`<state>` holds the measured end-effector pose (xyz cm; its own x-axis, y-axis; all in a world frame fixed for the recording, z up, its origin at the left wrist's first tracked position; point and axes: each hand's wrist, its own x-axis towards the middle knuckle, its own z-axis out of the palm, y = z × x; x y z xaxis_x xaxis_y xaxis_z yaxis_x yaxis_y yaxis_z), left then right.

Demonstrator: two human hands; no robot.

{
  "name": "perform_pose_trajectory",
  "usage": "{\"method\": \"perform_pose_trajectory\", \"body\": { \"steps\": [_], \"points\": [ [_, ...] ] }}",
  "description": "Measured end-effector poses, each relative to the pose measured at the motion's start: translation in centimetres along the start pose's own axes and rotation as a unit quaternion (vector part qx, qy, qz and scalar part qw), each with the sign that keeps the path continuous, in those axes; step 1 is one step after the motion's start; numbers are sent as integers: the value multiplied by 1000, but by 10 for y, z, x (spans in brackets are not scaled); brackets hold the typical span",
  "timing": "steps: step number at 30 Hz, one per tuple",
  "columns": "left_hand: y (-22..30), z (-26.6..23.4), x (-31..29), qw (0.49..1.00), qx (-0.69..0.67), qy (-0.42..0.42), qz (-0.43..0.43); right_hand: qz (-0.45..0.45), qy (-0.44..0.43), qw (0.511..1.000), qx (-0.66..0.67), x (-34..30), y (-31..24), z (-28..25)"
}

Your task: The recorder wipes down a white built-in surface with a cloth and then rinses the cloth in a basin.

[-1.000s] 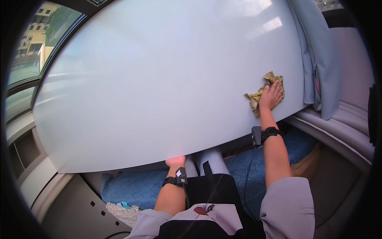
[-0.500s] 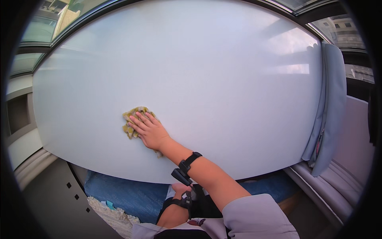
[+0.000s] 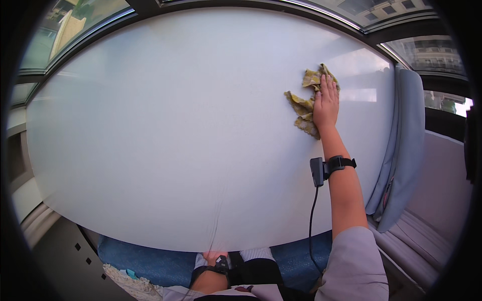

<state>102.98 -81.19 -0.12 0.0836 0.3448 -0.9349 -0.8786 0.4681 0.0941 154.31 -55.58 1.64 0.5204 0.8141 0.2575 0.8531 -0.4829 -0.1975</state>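
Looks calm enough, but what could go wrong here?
Two small risks, perhaps. The yellow-green cloth lies crumpled, much of it spreading left of the person's right hand, so it could bunch up or slip. And the black cable hanging from the device strapped to the right forearm crosses the near edge of the white tabletop, where it might snag.

Right hand (image 3: pixel 327 104) on crumpled cloth (image 3: pixel 303 105)
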Motion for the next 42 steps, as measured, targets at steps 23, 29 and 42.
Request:
{"method": "perform_pose_trajectory", "body": {
  "steps": [23,29,42],
  "points": [
    [-4,17,-2,984,-176,-12,23,-169,-18,985,22,120,-331,115],
    [7,-18,-3,987,-157,-19,34,-366,-156,909,125,-80,-335,33],
    [3,-2,-7,988,-151,25,27,-507,-313,792,136,-196,-176,-31]
  ]
}}
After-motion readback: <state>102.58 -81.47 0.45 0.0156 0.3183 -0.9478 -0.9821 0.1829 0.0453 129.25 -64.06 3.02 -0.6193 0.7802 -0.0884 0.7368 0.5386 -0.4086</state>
